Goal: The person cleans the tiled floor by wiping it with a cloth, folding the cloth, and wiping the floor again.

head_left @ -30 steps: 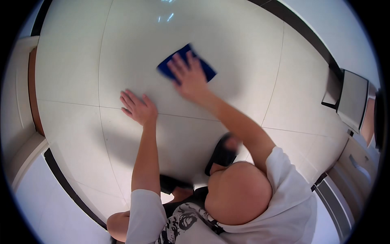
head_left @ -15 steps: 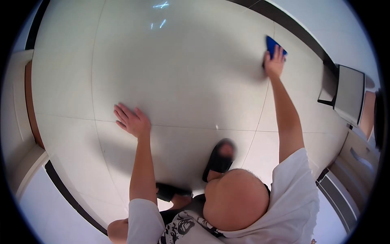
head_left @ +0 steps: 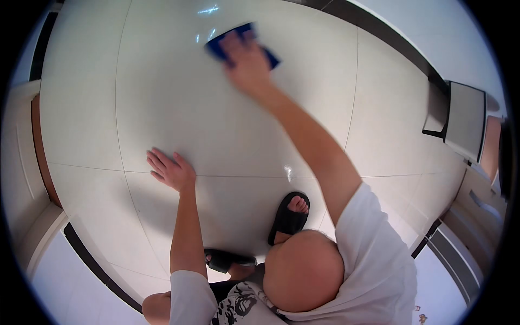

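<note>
My right hand presses a dark blue cloth against the glossy, light-coloured tiled floor, toward the far middle. The fingers lie over the cloth and are slightly blurred, and its edges stick out on both sides of them. Nearer to me and to the left, my left hand rests flat on the floor, fingers spread, holding nothing. It lies beside a tile joint.
Black slippers are on my feet below. A dark baseboard edges the floor at the upper right. A grey panel-like object stands at the right, near a drawer front. A pale door-like panel is at the left.
My right hand has swept the blue cloth across the floor from the far right to the far middle. My left hand stays planted on the floor in nearly the same spot.
</note>
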`<action>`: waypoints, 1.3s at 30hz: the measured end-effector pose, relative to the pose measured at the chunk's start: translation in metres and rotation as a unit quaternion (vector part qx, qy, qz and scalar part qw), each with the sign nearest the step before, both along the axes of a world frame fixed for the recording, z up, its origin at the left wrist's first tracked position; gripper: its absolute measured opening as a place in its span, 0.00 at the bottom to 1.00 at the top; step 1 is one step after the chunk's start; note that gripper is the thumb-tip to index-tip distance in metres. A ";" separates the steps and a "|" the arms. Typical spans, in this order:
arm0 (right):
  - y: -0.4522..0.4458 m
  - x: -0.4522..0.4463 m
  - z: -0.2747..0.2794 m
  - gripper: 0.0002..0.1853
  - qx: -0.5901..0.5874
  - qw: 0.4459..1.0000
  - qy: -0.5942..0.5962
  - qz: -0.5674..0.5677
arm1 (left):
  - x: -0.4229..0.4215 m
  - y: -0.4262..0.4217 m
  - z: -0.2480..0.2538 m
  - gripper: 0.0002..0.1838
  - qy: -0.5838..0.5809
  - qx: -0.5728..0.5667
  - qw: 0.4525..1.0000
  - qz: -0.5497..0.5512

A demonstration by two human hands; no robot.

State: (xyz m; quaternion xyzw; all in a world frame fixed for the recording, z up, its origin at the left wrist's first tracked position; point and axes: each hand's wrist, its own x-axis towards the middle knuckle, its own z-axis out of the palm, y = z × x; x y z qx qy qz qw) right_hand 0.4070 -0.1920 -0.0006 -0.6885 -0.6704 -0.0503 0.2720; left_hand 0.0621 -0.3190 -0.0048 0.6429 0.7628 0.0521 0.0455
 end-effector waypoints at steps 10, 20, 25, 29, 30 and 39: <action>0.011 0.034 -0.014 0.34 -0.071 0.996 0.043 0.023 | -0.009 -0.002 -0.004 0.39 -0.001 0.004 1.000 -0.015; -0.167 0.378 -0.049 0.42 -0.182 0.875 -0.040 -0.447 | -0.007 0.000 -0.008 0.41 0.012 0.001 1.000 -0.007; -0.110 0.311 -0.057 0.40 -0.172 0.882 -0.083 -0.430 | -0.005 0.000 -0.007 0.41 0.016 0.005 1.000 -0.008; -0.023 0.173 -0.041 0.36 -0.076 0.968 -0.128 -0.202 | 0.001 0.001 -0.002 0.44 0.008 -0.010 1.000 0.003; -0.007 0.130 -0.039 0.33 -0.054 0.982 -0.123 -0.134 | 0.001 0.001 -0.002 0.44 0.010 -0.014 1.000 0.005; -0.055 -0.170 0.013 0.35 -0.156 0.966 -0.014 0.206 | -0.040 -0.002 -0.004 0.52 -0.292 0.057 0.955 -0.015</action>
